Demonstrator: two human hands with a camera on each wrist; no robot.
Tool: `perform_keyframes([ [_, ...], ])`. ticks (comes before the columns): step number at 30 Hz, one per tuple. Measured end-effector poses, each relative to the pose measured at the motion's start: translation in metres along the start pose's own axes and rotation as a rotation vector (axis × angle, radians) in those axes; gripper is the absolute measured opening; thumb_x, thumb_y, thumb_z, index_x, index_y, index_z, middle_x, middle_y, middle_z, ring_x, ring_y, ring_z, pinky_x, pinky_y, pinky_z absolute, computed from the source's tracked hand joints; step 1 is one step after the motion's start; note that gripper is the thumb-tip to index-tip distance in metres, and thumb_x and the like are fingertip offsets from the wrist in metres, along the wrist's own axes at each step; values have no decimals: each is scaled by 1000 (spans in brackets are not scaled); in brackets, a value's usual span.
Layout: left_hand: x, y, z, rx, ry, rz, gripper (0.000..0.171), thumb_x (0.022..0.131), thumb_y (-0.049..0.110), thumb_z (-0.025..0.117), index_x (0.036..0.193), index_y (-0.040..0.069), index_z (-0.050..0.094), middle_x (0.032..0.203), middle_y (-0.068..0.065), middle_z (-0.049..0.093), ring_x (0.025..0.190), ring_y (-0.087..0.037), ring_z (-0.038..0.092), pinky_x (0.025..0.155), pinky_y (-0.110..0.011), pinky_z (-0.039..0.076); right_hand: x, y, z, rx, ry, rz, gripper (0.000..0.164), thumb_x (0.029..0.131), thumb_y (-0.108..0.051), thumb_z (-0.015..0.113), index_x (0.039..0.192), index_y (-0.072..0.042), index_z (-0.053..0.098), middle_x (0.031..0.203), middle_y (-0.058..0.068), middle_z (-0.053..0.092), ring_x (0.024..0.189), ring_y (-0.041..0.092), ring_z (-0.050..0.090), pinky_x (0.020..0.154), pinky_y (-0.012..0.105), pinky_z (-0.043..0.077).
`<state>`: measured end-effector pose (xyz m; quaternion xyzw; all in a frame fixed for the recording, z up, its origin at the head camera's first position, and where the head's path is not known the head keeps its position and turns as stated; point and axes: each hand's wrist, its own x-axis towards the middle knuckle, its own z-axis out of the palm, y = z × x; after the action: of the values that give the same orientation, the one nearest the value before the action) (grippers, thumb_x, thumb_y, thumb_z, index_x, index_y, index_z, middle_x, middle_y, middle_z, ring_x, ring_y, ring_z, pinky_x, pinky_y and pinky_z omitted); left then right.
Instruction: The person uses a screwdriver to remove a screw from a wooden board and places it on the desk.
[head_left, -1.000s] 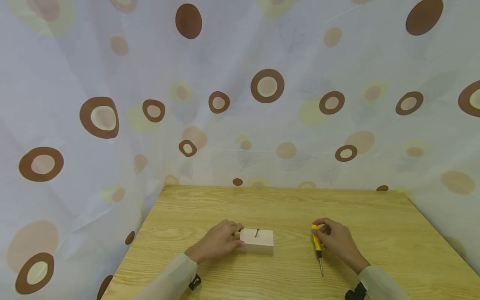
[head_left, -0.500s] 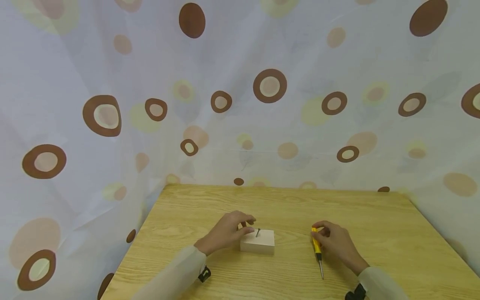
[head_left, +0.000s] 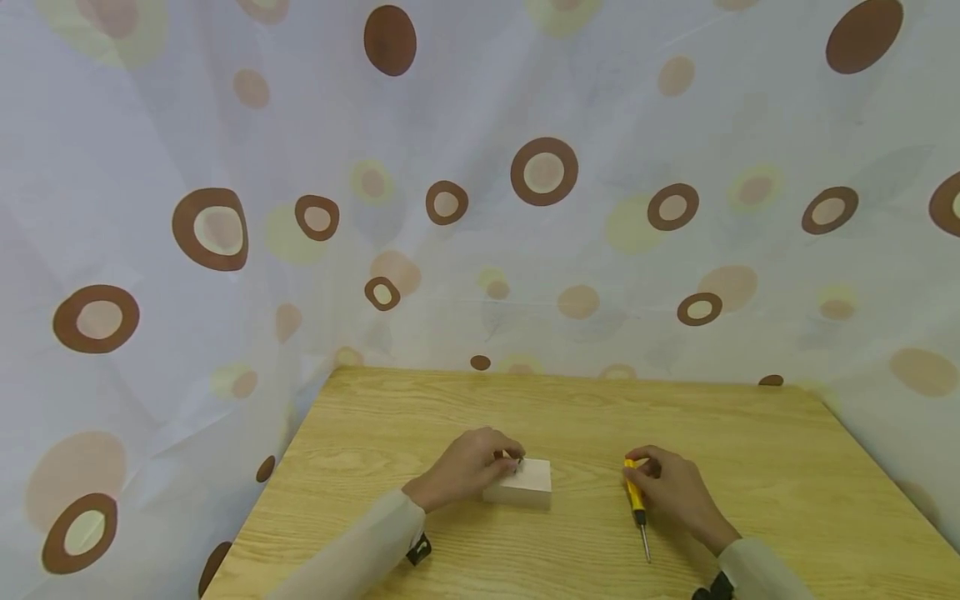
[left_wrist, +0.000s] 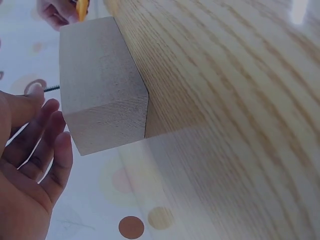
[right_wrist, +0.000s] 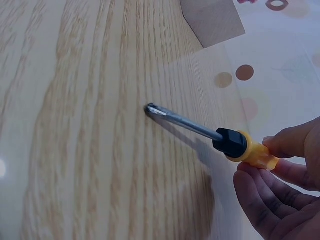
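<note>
A pale wooden block (head_left: 517, 498) lies on the table, with a dark threaded screw (left_wrist: 52, 89) standing out of its top face. My left hand (head_left: 474, 463) is over the block's left part, thumb and a fingertip pinching the screw's head end, which they hide. The other left fingers curve close to the block's edge in the left wrist view. My right hand (head_left: 677, 492) pinches the yellow handle of a screwdriver (head_left: 636, 497) between thumb and fingers. Its black collar and metal shaft (right_wrist: 190, 124) slant down, the tip close over the tabletop.
The wood-grain table (head_left: 420, 400) reaches back to a pale curtain (head_left: 480, 125) with brown and beige spots, which also hangs along both sides. The screwdriver is to the right of the block, with bare tabletop between them.
My left hand has let go of the block's left side, risen over its top and closed finger and thumb on the screw. The right hand keeps the screwdriver in nearly the same place.
</note>
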<state>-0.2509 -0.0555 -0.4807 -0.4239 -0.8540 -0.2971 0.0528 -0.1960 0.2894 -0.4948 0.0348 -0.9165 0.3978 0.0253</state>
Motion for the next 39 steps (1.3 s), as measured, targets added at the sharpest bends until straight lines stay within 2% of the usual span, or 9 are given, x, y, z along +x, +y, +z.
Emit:
perform_keyframes([
  [5,2,1,2,10,16,20,21,101,16,69,118,7,75,110,2,75,92,-4,64,81,-18,52,0,1,0,-6,-4,0,32,99,-20,71,122,2,68,87,2,71,64,15,65,54,29,54],
  [14,4,3,3,11,32,14,16,101,20,68,109,11,79,104,5,75,89,1,62,79,-15,51,1,6,1,-7,-4,7,32,99,-21,71,123,0,68,87,2,70,64,16,65,55,29,54],
  [26,3,5,1,15,113,59,10,100,21,72,102,13,78,97,5,75,82,3,61,72,-14,50,0,7,0,-24,0,4,32,99,-22,71,123,-1,69,88,2,70,66,14,65,56,28,53],
  [32,-5,-1,-7,-11,178,73,9,99,16,72,104,11,78,98,4,75,78,2,61,68,-25,56,0,6,0,-31,1,16,32,99,-22,72,123,-1,69,88,2,70,67,14,64,56,28,53],
  [39,-21,-12,-19,-35,239,32,7,97,13,75,101,11,79,96,6,75,72,0,59,64,-22,53,0,8,-2,-10,-1,12,32,99,-21,71,123,0,68,88,3,70,64,16,65,54,29,54],
])
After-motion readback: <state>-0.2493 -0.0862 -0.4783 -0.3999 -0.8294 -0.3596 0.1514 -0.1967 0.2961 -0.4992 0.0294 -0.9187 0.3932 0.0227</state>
